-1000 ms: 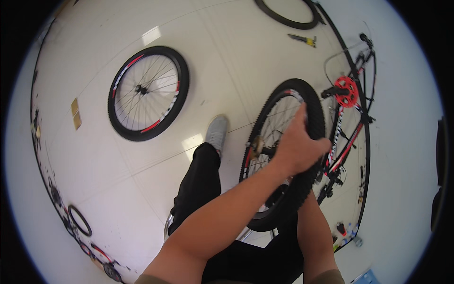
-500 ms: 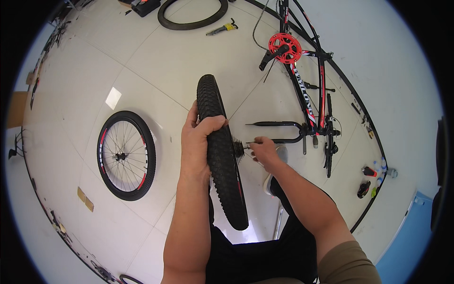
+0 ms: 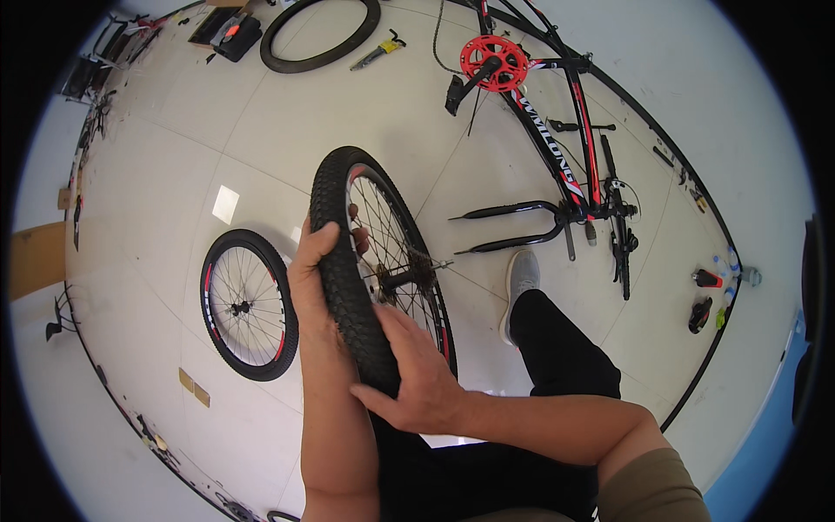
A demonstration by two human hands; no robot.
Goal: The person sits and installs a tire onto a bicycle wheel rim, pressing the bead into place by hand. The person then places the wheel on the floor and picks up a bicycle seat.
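Note:
I hold a bicycle wheel (image 3: 346, 304) with a knobbly black tyre upright in front of me, its spokes and hub turned toward the right. My left hand (image 3: 315, 265) wraps round the tyre on the left, thumb over the tread and fingertips showing through among the spokes. Lower down, my right hand (image 3: 422, 378) grips the near part of the tyre, thumb on one side and fingers toward the rim. The sprockets (image 3: 424, 273) sit on the far side of the hub, with a thin axle end sticking out. Another bicycle wheel (image 3: 241, 308) rests on the floor to the left.
A black bicycle frame (image 3: 550, 143) with a red chainring (image 3: 494, 63) and fork (image 3: 509, 211) lies at the right, its handlebar (image 3: 619, 244) beside it. Farther off are a loose tyre (image 3: 291, 66), a yellow-and-black tool (image 3: 378, 52) and a dark box (image 3: 235, 36). Bottles (image 3: 729, 278) stand by the right wall.
My right hand has left the axle end at the sprockets and now grips the near tyre. The held wheel has turned, bringing its spokes and hub into sight. The view has shifted too.

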